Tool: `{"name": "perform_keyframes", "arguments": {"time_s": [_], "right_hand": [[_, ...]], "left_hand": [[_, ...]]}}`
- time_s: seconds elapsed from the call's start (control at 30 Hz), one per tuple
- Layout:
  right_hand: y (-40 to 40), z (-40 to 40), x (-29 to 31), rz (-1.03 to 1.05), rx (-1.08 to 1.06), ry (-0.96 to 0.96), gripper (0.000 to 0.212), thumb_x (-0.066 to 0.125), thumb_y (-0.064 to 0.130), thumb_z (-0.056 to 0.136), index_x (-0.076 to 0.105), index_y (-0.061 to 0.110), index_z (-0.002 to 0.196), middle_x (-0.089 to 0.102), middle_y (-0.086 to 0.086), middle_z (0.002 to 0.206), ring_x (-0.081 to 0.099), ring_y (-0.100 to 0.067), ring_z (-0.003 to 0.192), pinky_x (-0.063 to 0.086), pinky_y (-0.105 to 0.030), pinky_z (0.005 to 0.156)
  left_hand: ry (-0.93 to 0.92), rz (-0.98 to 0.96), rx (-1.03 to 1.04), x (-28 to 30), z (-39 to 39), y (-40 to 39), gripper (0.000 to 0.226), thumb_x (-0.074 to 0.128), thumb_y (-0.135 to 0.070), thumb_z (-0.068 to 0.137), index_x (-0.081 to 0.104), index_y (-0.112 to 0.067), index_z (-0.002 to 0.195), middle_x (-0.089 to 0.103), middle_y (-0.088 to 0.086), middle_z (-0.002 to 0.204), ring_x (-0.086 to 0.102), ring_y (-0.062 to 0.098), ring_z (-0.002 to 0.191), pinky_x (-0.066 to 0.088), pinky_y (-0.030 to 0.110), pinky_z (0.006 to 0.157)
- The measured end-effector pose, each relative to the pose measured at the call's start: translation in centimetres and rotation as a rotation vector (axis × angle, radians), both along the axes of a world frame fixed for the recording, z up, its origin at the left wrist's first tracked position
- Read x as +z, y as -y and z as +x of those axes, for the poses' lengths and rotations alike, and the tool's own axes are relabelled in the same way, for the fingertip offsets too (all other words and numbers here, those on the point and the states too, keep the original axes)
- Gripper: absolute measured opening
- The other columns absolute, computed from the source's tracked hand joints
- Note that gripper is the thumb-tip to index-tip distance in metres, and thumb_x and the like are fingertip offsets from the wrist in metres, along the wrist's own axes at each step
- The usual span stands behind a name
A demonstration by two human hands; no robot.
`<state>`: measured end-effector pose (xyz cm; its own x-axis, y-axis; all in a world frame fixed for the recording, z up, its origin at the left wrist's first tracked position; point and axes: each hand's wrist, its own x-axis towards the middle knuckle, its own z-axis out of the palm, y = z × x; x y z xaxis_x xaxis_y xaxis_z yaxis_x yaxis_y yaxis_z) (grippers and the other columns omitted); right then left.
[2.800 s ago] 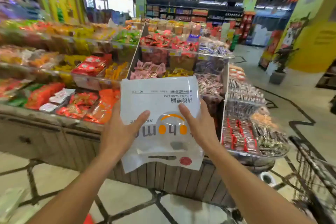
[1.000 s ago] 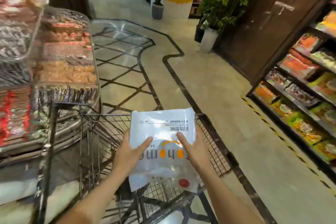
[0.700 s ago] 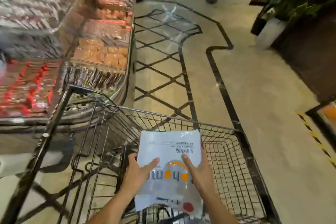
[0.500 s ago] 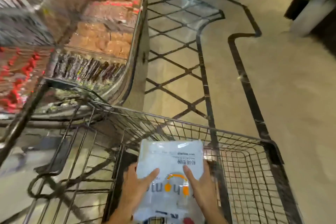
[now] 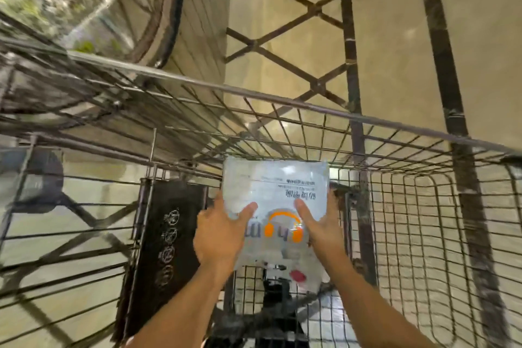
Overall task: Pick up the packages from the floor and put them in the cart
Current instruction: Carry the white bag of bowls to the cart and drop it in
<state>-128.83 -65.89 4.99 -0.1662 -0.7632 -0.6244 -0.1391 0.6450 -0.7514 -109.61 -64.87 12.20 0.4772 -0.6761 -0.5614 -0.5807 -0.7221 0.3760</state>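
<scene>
A white plastic package (image 5: 275,192) with an orange headphone logo and a red dot hangs low inside the wire shopping cart (image 5: 409,206). My left hand (image 5: 219,237) grips its left edge, thumb laid across the front. My right hand (image 5: 323,230) grips the right edge the same way. The package sits below the cart's top rim, above the wire floor, with its lower end drooping. Whether it touches the cart floor is hidden by the package itself.
A black panel with round symbols (image 5: 166,246) stands inside the cart to the left of my hands. The curved base of a snack display (image 5: 192,22) rises behind the cart at upper left. Beige floor with dark inlaid lines (image 5: 395,37) lies beyond.
I turned from the snack display to the cart and leaned over it. Both hands have lowered the package from above the rim down into the basket.
</scene>
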Motion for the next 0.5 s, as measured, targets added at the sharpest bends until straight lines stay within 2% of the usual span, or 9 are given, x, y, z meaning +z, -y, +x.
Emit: {"name": "perform_keyframes", "arguments": {"time_s": [0.03, 0.1, 0.23, 0.3, 0.33, 0.4, 0.47, 0.5], "right_hand": [[0.1, -0.1, -0.2, -0.009, 0.038, -0.027, 0.083, 0.085, 0.052, 0.081, 0.046, 0.039, 0.152, 0.071, 0.017, 0.129, 0.069, -0.007, 0.120, 0.054, -0.043, 0.108], [0.1, -0.2, -1.3, 0.012, 0.101, -0.038, 0.096, 0.084, 0.069, 0.073, 0.040, 0.044, 0.154, 0.070, 0.015, 0.132, 0.067, -0.012, 0.124, 0.053, -0.050, 0.109], [0.8, 0.1, -0.8, 0.072, 0.188, -0.050, 0.114, 0.077, 0.086, 0.061, 0.029, 0.046, 0.156, 0.068, 0.016, 0.132, 0.067, -0.014, 0.122, 0.054, -0.048, 0.107], [1.1, 0.0, 0.0, 0.120, 0.258, -0.086, 0.121, 0.072, 0.093, 0.056, 0.024, 0.045, 0.157, 0.064, 0.012, 0.139, 0.063, -0.021, 0.129, 0.049, -0.052, 0.112], [1.3, 0.0, 0.6, 0.141, 0.307, -0.136, 0.124, 0.069, 0.095, 0.058, 0.020, 0.044, 0.160, 0.059, 0.007, 0.147, 0.057, -0.026, 0.137, 0.043, -0.054, 0.117], [1.6, 0.1, 3.3, 0.165, 0.397, -0.288, 0.121, 0.066, 0.086, 0.075, 0.009, 0.032, 0.167, 0.040, -0.006, 0.164, 0.036, -0.035, 0.153, 0.028, -0.055, 0.126], [2.1, 0.3, 7.0, 0.109, 0.479, -0.447, 0.111, 0.059, 0.075, 0.089, 0.005, 0.021, 0.169, 0.023, -0.014, 0.172, 0.021, -0.037, 0.158, 0.020, -0.053, 0.128], [2.3, 0.6, 9.1, 0.053, 0.535, -0.519, 0.105, 0.054, 0.074, 0.092, 0.008, 0.019, 0.168, 0.022, -0.015, 0.172, 0.019, -0.036, 0.159, 0.019, -0.051, 0.128]], "left_hand": [[0.035, 0.044, -0.017, -0.2, -0.2, 0.0, 0.064, 0.066, -0.065, 0.088, 0.061, -0.023, 0.136, 0.073, 0.014, 0.116, 0.068, 0.038, 0.109, 0.055, 0.042, 0.083], [0.076, 0.077, -0.028, -0.7, -0.3, 0.3, 0.061, 0.065, -0.061, 0.090, 0.062, -0.017, 0.133, 0.072, 0.015, 0.117, 0.069, 0.038, 0.107, 0.055, 0.043, 0.082], [0.108, 0.081, -0.077, -1.1, -0.3, 0.4, 0.063, 0.060, -0.055, 0.096, 0.053, -0.010, 0.140, 0.067, 0.016, 0.128, 0.064, 0.037, 0.119, 0.053, 0.044, 0.090], [0.139, 0.064, -0.120, -0.4, -0.3, 0.3, 0.061, 0.055, -0.052, 0.099, 0.049, -0.013, 0.145, 0.065, 0.014, 0.133, 0.061, 0.035, 0.123, 0.052, 0.045, 0.093], [0.144, 0.039, -0.152, 0.3, -0.3, 0.3, 0.059, 0.053, -0.050, 0.101, 0.047, -0.015, 0.148, 0.063, 0.012, 0.137, 0.059, 0.034, 0.125, 0.052, 0.046, 0.095], [0.170, -0.013, -0.258, 2.6, -0.1, 0.0, 0.057, 0.049, -0.049, 0.102, 0.046, -0.019, 0.151, 0.059, 0.007, 0.144, 0.055, 0.030, 0.131, 0.046, 0.045, 0.103], [0.249, -0.083, -0.400, 5.4, 0.7, -0.2, 0.058, 0.043, -0.051, 0.101, 0.050, -0.020, 0.150, 0.061, 0.005, 0.143, 0.055, 0.027, 0.132, 0.038, 0.043, 0.110], [0.292, -0.112, -0.463, 6.8, 1.4, -0.4, 0.060, 0.040, -0.052, 0.099, 0.054, -0.019, 0.147, 0.064, 0.005, 0.140, 0.056, 0.028, 0.130, 0.037, 0.044, 0.112]]}}
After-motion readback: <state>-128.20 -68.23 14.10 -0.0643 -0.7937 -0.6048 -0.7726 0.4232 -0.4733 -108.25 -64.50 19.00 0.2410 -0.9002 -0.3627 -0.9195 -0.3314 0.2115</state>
